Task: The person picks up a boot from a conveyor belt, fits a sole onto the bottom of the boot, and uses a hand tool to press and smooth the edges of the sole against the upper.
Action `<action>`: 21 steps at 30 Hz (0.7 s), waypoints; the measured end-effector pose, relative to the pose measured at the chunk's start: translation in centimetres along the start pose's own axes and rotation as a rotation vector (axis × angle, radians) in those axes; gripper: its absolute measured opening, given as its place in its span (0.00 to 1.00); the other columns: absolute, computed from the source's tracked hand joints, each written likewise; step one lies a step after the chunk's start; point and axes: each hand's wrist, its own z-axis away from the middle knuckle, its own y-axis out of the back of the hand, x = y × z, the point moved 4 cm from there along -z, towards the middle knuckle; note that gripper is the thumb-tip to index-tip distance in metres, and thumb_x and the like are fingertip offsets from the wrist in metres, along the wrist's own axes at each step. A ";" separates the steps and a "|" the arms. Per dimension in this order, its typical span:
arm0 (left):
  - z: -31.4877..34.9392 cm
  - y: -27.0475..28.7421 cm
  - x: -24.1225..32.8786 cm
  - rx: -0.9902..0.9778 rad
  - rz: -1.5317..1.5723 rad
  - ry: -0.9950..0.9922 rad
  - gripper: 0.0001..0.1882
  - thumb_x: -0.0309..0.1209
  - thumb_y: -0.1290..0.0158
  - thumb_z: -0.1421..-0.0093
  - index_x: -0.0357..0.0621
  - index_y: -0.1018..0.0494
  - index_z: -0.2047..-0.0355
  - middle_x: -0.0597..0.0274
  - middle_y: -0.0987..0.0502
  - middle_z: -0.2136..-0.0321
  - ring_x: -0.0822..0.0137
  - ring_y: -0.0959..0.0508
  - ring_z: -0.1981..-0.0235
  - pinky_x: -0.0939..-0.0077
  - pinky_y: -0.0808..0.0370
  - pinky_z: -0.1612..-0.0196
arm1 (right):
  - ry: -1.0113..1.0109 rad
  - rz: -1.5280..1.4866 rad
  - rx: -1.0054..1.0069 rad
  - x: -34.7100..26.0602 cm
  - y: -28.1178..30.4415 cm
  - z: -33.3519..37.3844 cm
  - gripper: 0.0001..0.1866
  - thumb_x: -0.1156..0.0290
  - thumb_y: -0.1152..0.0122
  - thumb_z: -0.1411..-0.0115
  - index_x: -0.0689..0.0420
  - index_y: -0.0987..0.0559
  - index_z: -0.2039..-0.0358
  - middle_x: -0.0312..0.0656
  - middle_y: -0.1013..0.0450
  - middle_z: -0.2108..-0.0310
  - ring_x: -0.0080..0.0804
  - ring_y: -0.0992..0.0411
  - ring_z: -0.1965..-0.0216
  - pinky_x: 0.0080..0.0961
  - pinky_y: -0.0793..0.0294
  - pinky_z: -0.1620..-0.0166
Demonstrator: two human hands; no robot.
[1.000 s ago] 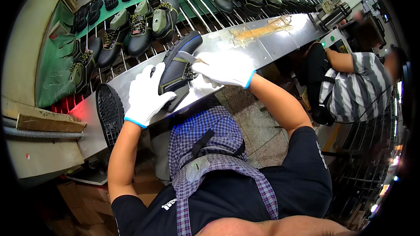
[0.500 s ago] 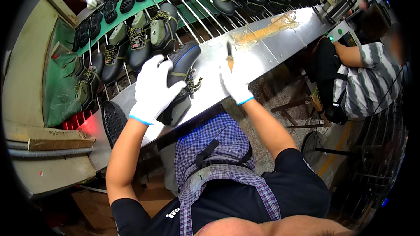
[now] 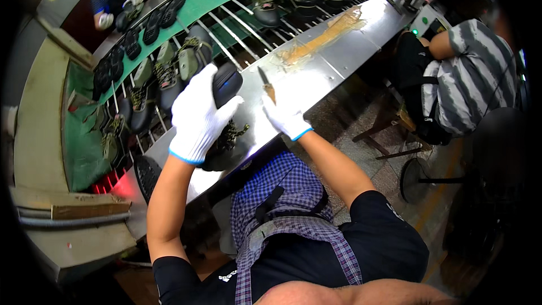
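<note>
My left hand, in a white glove with a blue cuff, grips a dark shoe upper and holds it upright over the shiny metal bench. Its laces hang loose below my palm. My right hand, gloved the same way, holds a small brush with a wooden handle, its tip pointing up just right of the shoe. The brush does not touch the shoe.
A green conveyor with metal rods carries several dark shoes and soles behind the bench. A black sole lies at the bench's left end. Yellowish glue smears mark the bench. A seated person in a striped shirt works at right; another gloved person stands far left.
My left hand has lifted the shoe more upright. My right hand has left the shoe and now holds the brush beside it.
</note>
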 end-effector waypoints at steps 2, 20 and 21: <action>2.6 5.4 0.8 0.178 0.101 -0.152 0.46 0.35 0.20 0.52 0.37 0.29 0.35 0.43 0.20 0.44 0.48 0.15 0.45 0.58 0.18 0.41 | 0.116 0.051 0.056 1.5 -0.1 0.1 0.25 0.56 0.42 0.26 0.57 0.28 0.36 0.58 0.22 0.51 0.58 0.21 0.51 0.49 0.21 0.47; 13.1 1.7 -11.6 -0.254 0.306 0.315 0.44 0.46 0.30 0.39 0.47 0.33 0.27 0.48 0.25 0.34 0.46 0.23 0.34 0.57 0.27 0.31 | 0.672 0.141 -0.250 -11.7 1.8 7.0 0.29 0.58 0.35 0.31 0.56 0.25 0.33 0.49 0.21 0.50 0.47 0.21 0.56 0.42 0.20 0.52; 11.8 1.7 -11.1 -0.319 0.290 0.283 0.43 0.47 0.30 0.39 0.49 0.32 0.27 0.49 0.26 0.34 0.46 0.24 0.34 0.57 0.27 0.30 | 0.682 0.171 -0.259 -12.3 1.7 7.2 0.28 0.58 0.37 0.30 0.55 0.26 0.33 0.48 0.21 0.51 0.47 0.22 0.60 0.43 0.20 0.55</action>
